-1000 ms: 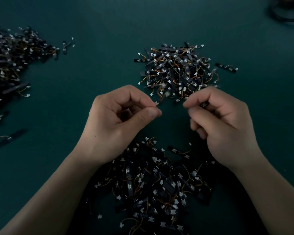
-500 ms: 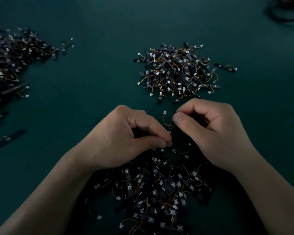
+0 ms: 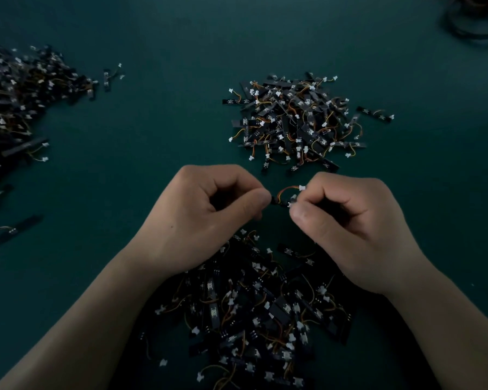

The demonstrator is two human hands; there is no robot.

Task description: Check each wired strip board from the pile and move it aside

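Trouble comes if the pull is too hard: the thin wire [image 3: 286, 189] may snap. In the middle of the frame, the left hand [image 3: 209, 218] and right hand [image 3: 347, 220] each pinch one end of the wired strip board [image 3: 279, 202], above the lower pile [image 3: 251, 305].

hands [image 3: 209, 215] between two piles [image 3: 296, 122].

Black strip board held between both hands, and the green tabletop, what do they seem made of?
The black strip board: likely matte circuit laminate, flat, dull; its orange wire insulated, white connector plastic; green tabletop: perhaps matte mat or felt, no glare.
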